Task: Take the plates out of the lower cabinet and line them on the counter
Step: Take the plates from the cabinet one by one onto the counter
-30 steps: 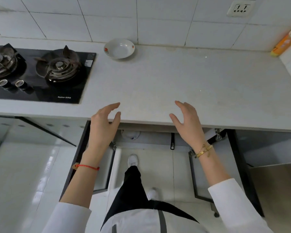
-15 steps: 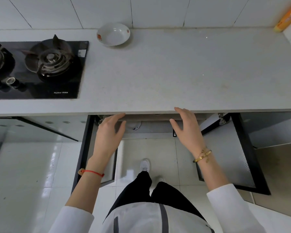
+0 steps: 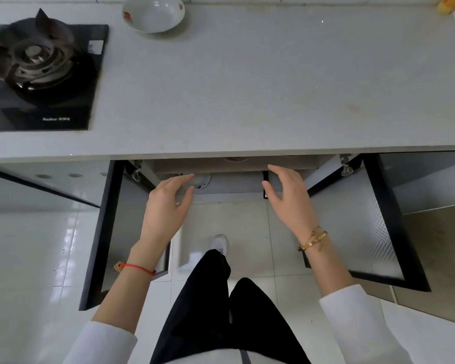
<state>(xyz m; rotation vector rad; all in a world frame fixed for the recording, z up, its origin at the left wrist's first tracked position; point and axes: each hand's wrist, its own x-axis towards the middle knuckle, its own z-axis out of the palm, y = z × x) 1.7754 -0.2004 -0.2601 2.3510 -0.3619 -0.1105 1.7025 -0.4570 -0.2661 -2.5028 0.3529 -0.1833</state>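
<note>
Already one white plate [image 3: 153,13] with red marks on its rim sits on the counter [image 3: 260,82], far back at about 11 o'clock from the middle of the view, just beside the tiled wall and well apart from both hands. No plates can be made out inside the lower cabinet [image 3: 231,179]; its opening lies under the counter's front edge near 12 o'clock of the hands, and the interior is mostly hidden by the overhang. Something small and pale shows just past the left fingertips, too unclear to name.

The left hand [image 3: 166,206] is spread loosely with fingers parted, grasping nothing, its tips reaching toward the cabinet mouth. The right hand [image 3: 289,198] is likewise unclenched and empty, thumb splayed, held level with the left one and apart from it.

Both cabinet doors stand swung wide: the left door [image 3: 108,232] at 9 o'clock of the left hand, the right door [image 3: 373,224] at 3 o'clock of the right hand, each with a black frame and a textured panel.

A red cord [image 3: 138,267] circles the left wrist, a gold bracelet [image 3: 313,239] the right. At 10 o'clock on the counter lies a black gas stove [image 3: 40,72]. Below, toward 6 o'clock, are black trousers [image 3: 221,311] and a white shoe [image 3: 219,243] on the glossy tiled floor [image 3: 24,258].
</note>
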